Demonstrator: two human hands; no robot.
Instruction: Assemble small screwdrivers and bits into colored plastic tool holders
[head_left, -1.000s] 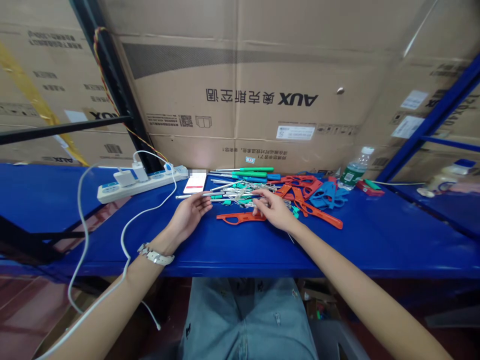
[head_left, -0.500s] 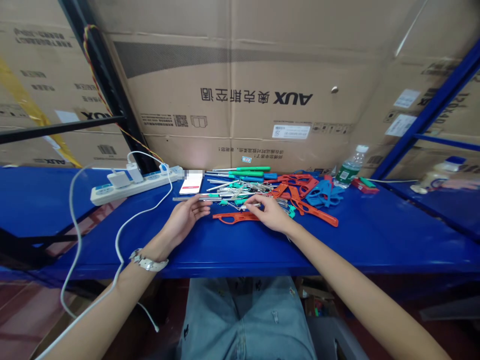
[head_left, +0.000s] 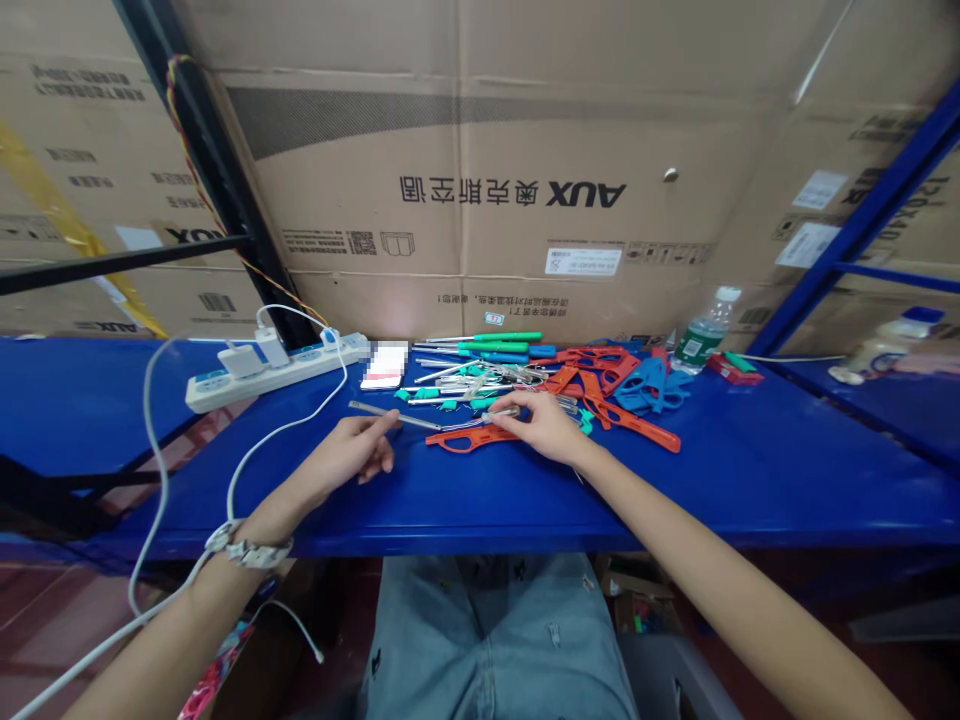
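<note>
The left hand (head_left: 358, 449) pinched a metal tube (head_left: 418, 421) over the bench (head_left: 435, 505), grip closed; the right hand (head_left: 546, 427), its grip also closed, held a small clear part (head_left: 508, 412), thin wires (head_left: 465, 425) reaching toward the tube, seemingly lined up so their ends faced each other.

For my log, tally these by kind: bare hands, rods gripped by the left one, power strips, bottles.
Bare hands: 2 (left hand, right hand)
Thin grey rod: 1
Long white plastic power strip: 1
Bottles: 2 (clear green-labelled bottle, blue-capped bottle)
Total: 6
</note>
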